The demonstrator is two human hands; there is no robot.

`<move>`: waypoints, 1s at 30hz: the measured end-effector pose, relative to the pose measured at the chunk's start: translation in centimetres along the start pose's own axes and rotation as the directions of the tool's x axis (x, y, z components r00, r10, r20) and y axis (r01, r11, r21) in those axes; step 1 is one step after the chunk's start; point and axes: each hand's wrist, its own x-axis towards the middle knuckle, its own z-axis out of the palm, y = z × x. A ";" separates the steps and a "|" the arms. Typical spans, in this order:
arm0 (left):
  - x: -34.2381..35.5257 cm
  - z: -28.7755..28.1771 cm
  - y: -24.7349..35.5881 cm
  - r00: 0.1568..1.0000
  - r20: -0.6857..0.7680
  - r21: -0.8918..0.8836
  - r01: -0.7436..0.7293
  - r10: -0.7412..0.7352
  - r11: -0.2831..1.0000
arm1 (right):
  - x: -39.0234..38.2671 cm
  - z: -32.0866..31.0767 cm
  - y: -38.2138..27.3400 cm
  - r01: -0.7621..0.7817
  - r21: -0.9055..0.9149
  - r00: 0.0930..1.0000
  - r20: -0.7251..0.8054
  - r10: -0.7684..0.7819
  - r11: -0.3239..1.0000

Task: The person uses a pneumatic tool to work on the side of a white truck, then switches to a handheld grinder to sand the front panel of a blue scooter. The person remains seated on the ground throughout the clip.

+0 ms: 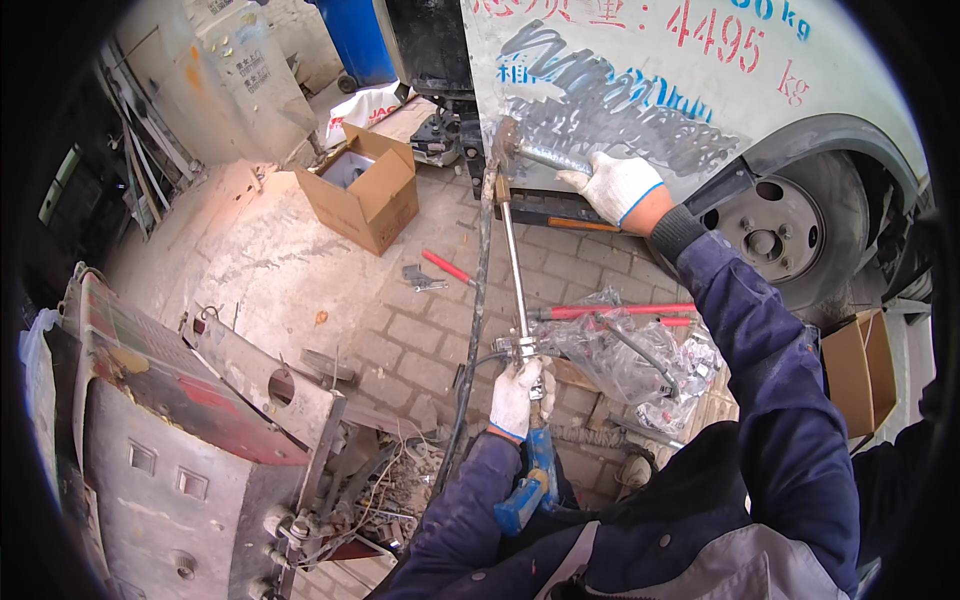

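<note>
My right hand (612, 188), in a white glove, grips the metal handle of a hammer (540, 152). The hammer's rusty head is at the upper end of a long steel rod (516, 270), by a brass-coloured fitting; whether they touch I cannot tell. My left hand (517, 398), also gloved, is closed around the rod's lower metal fitting, just above a blue-bodied tool (537, 480). A dark hose or bar (472, 350) runs upright beside the rod. Behind them is a white vehicle body panel (640, 60) with grey scribbled paint.
A dented metal assembly (180, 500) fills the lower left. An open cardboard box (370, 215) stands on the paving. Red-handled tools (450, 265), plastic wrapping (625, 355) and another box (850, 375) lie about. The vehicle's wheel (775, 240) is at the right, a blue bin (355, 30) behind.
</note>
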 end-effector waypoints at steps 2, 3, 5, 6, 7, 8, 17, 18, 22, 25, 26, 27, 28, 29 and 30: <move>0.0 0.0 0.0 1.000 -0.012 -0.013 0.007 -0.007 1.000 | 0.4 -0.4 -0.1 -0.087 0.060 0.991 0.105 0.081 0.994; 0.0 0.0 -0.1 1.000 -0.001 -0.018 0.009 -0.009 1.000 | 0.6 -0.5 -0.2 -0.171 0.133 0.971 0.192 0.143 0.976; 0.0 -0.1 -0.1 1.000 0.012 -0.048 -0.005 0.005 0.999 | 0.8 -0.7 -0.2 -0.185 0.146 0.965 0.215 0.152 0.972; 0.0 -0.1 -0.1 1.000 0.010 -0.047 0.005 -0.004 0.999 | 1.0 -0.8 -0.1 -0.116 0.093 0.983 0.154 0.100 0.989; 0.0 -0.2 -0.1 1.000 0.011 -0.052 0.007 -0.006 0.999 | 1.0 -0.8 -0.1 -0.079 -0.011 0.994 0.073 0.079 0.997; 0.0 -0.2 -0.1 1.000 0.013 -0.057 0.005 -0.004 0.998 | 1.1 -0.9 0.0 -0.078 -0.021 0.996 0.044 0.079 0.997; 0.1 -0.4 -0.3 1.000 0.020 -0.068 -0.012 0.013 0.998 | 0.8 -0.6 -0.2 -0.120 0.078 0.991 0.075 0.114 0.990; 0.0 -0.4 -0.3 1.000 0.019 -0.071 -0.013 0.014 0.997 | 0.8 -0.7 -0.3 -0.042 0.055 0.998 0.045 0.040 0.998; 0.2 -0.4 -0.3 1.000 0.029 -0.074 0.005 -0.003 0.997 | 0.4 -0.9 -0.8 -0.192 0.252 0.973 0.175 0.151 0.949; 0.2 -0.4 -0.3 0.999 0.023 -0.049 -0.025 0.027 0.998 | 0.7 -0.9 -1.2 -0.167 0.145 0.979 -0.091 0.181 0.975; 0.2 -0.4 -0.3 1.000 -0.001 -0.044 0.012 -0.013 0.999 | 0.8 -0.9 -1.3 -0.163 0.177 0.977 -0.109 0.184 0.971; 0.2 -0.5 -0.3 1.000 0.013 -0.047 -0.010 0.011 0.999 | 0.9 -0.7 -1.6 -0.168 0.242 0.980 -0.066 0.189 0.956; 0.3 -0.5 -0.3 1.000 0.024 -0.050 -0.011 0.012 0.999 | 1.0 -0.6 -1.7 -0.168 0.268 0.981 -0.049 0.188 0.949; 0.3 -0.5 -0.4 1.000 0.029 -0.058 -0.003 0.004 0.998 | 1.1 -0.4 -2.0 -0.163 0.320 0.986 0.033 0.161 0.933; 0.3 -0.5 -0.4 1.000 0.025 -0.065 0.005 -0.003 0.998 | 1.2 -0.3 -2.0 -0.200 0.383 0.980 0.084 0.181 0.902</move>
